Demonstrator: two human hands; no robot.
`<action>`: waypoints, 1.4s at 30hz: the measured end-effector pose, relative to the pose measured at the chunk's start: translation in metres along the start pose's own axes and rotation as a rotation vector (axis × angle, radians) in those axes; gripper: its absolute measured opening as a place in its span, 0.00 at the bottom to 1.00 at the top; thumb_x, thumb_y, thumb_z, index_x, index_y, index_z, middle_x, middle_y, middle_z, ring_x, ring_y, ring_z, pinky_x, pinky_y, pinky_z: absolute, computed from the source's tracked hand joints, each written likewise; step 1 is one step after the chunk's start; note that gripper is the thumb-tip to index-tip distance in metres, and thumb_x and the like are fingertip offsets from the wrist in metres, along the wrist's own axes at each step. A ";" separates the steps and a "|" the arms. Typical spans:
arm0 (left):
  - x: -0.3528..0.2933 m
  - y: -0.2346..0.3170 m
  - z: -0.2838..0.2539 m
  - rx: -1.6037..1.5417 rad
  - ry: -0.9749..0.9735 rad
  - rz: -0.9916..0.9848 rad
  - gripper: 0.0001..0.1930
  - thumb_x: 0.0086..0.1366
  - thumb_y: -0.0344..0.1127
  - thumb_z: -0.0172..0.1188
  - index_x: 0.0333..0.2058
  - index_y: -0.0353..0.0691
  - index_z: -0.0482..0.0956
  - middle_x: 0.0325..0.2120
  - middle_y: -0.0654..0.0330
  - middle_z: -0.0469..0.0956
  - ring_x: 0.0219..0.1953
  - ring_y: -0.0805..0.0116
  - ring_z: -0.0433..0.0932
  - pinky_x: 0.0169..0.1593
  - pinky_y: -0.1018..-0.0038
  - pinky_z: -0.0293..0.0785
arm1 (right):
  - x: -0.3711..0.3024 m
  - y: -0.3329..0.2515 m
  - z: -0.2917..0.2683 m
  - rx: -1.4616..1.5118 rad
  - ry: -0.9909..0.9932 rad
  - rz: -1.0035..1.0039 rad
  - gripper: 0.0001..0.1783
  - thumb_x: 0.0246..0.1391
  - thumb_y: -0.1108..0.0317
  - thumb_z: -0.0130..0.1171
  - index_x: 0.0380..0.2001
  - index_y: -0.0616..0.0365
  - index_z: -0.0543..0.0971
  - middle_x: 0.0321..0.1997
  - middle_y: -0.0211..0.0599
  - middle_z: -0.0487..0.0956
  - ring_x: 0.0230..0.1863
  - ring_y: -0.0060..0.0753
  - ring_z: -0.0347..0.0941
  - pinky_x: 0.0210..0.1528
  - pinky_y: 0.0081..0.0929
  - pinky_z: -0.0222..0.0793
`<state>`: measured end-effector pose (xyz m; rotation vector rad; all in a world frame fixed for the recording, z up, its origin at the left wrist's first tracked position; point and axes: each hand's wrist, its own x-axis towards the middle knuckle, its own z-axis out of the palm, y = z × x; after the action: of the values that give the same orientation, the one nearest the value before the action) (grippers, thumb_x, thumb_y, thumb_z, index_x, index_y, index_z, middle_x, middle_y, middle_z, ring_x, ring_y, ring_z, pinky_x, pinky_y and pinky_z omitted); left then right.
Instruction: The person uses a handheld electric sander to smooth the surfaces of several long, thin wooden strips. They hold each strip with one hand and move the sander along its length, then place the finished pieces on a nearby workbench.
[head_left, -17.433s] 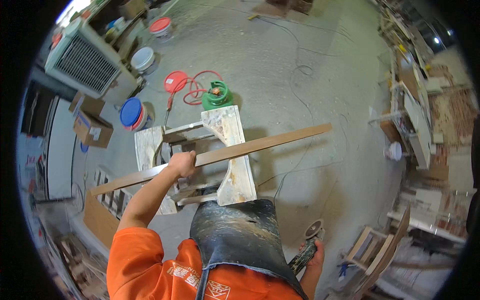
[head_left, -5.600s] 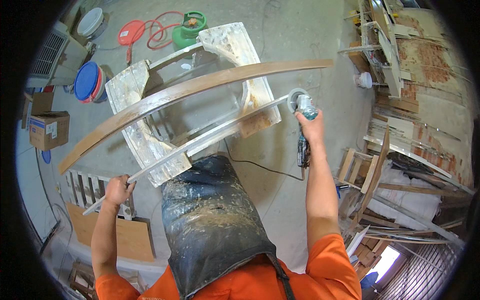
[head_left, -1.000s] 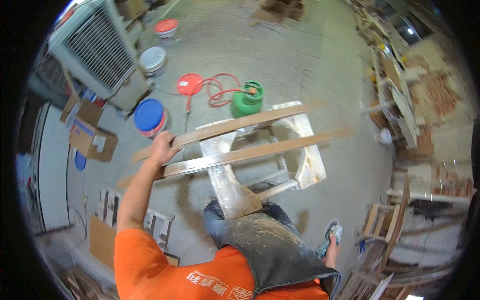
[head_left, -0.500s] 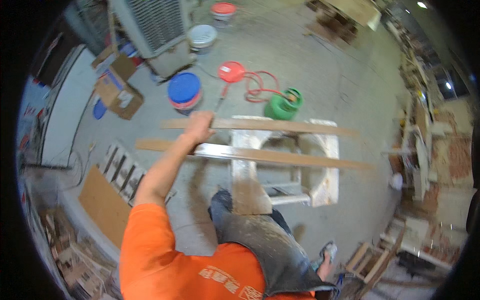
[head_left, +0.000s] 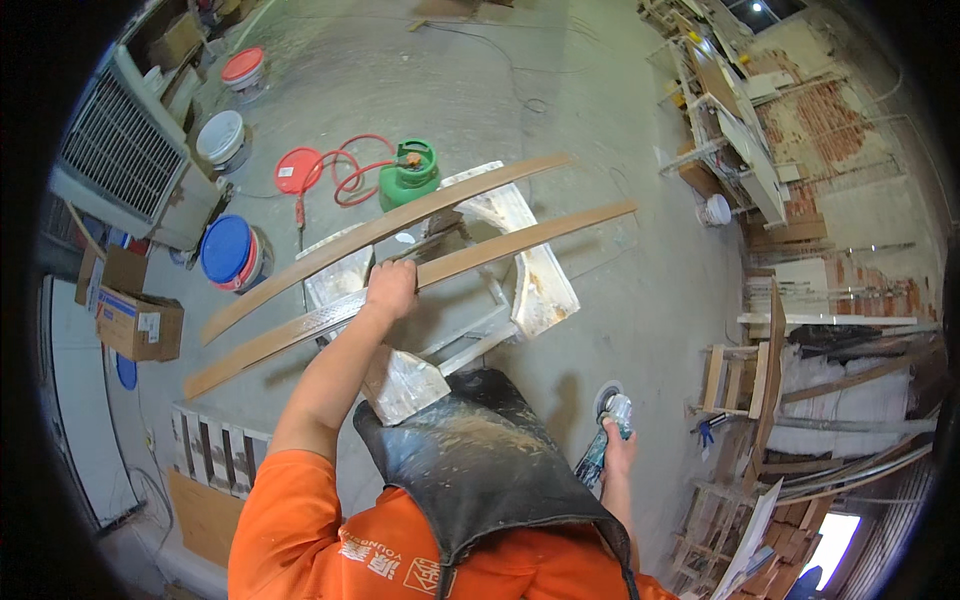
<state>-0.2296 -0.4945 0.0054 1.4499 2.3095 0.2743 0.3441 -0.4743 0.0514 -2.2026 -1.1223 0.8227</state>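
Observation:
Two long brown wooden strips, a far strip (head_left: 430, 207) and a near strip (head_left: 520, 243), lie across a worn white stand (head_left: 548, 300). My left hand (head_left: 392, 287) is closed around the near strip, close to its middle. Just left of the fingers, that strip has a shiny silvery stretch. My right hand (head_left: 620, 452) hangs low at the right, wrapped around a teal angle grinder (head_left: 590, 463). The grinder's disc end points away from me and is apart from the strips.
Beyond the stand are a green gas cylinder (head_left: 409, 178) with a red hose and a blue-lidded bucket (head_left: 228, 250). A cardboard box (head_left: 142, 325) and an air cooler (head_left: 125, 150) stand left. Stacked boards and racks (head_left: 740, 150) line the right side. A dark apron (head_left: 470, 460) covers my lap.
My left hand has shifted from the far strip to the near one. My right hand with the grinder has come further into view. The view has turned, and the strips now slant.

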 end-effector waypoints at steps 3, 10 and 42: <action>0.004 -0.009 0.004 -0.125 -0.026 -0.007 0.20 0.56 0.39 0.70 0.43 0.34 0.78 0.39 0.39 0.84 0.45 0.39 0.84 0.51 0.49 0.80 | -0.004 0.008 -0.009 -0.005 0.013 -0.016 0.39 0.50 0.53 0.74 0.59 0.66 0.74 0.49 0.43 0.80 0.47 0.39 0.78 0.52 0.41 0.74; -0.030 0.004 0.012 -0.167 -0.102 -0.048 0.19 0.57 0.41 0.72 0.41 0.36 0.77 0.38 0.40 0.84 0.45 0.36 0.83 0.50 0.48 0.79 | -0.006 -0.002 -0.023 0.118 -0.084 0.128 0.57 0.48 0.50 0.77 0.71 0.76 0.62 0.68 0.56 0.73 0.67 0.47 0.71 0.69 0.40 0.65; -0.015 -0.048 -0.021 -0.361 -0.035 -0.116 0.23 0.58 0.40 0.70 0.51 0.37 0.82 0.41 0.44 0.86 0.46 0.45 0.85 0.52 0.58 0.79 | -0.003 -0.011 -0.018 0.249 -0.193 -0.032 0.32 0.54 0.57 0.75 0.56 0.65 0.77 0.51 0.38 0.82 0.49 0.33 0.78 0.54 0.35 0.73</action>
<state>-0.2722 -0.5283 0.0100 1.1296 2.1671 0.5918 0.3495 -0.4747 0.0716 -1.9275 -1.0763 1.1166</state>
